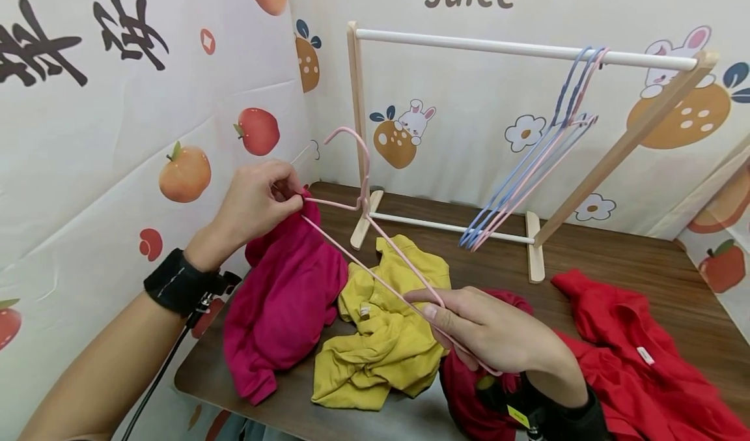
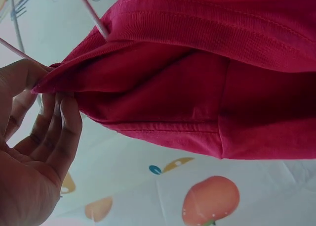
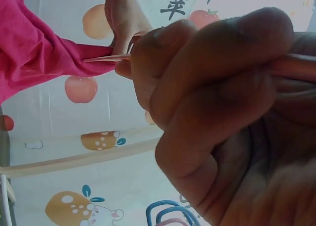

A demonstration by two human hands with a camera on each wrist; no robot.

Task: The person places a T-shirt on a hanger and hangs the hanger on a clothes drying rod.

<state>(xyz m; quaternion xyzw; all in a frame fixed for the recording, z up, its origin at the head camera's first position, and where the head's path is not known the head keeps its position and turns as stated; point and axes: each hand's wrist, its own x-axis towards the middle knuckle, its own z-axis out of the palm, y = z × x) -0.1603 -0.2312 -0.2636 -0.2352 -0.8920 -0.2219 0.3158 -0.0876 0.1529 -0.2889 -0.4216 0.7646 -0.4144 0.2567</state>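
A magenta garment [image 1: 287,298] hangs from my left hand [image 1: 258,200], which pinches its edge between thumb and fingers. In the left wrist view the garment's stitched opening [image 2: 163,53] gapes, and the hanger's wire passes into it. My right hand [image 1: 498,327] grips the other end of the pink hanger [image 1: 366,161], whose hook points up and to the left. One end of the hanger lies at the garment's edge beside my left fingertips. In the right wrist view, curled fingers [image 3: 212,72] wrap the hanger.
A wood-and-white rack [image 1: 445,38] stands at the back, with blue and pink hangers [image 1: 527,174] near its right end. On the table [image 1: 674,278] lie a crumpled yellow garment [image 1: 387,343], a red garment [image 1: 633,350] and a dark red garment [image 1: 469,389] partly under my right wrist.
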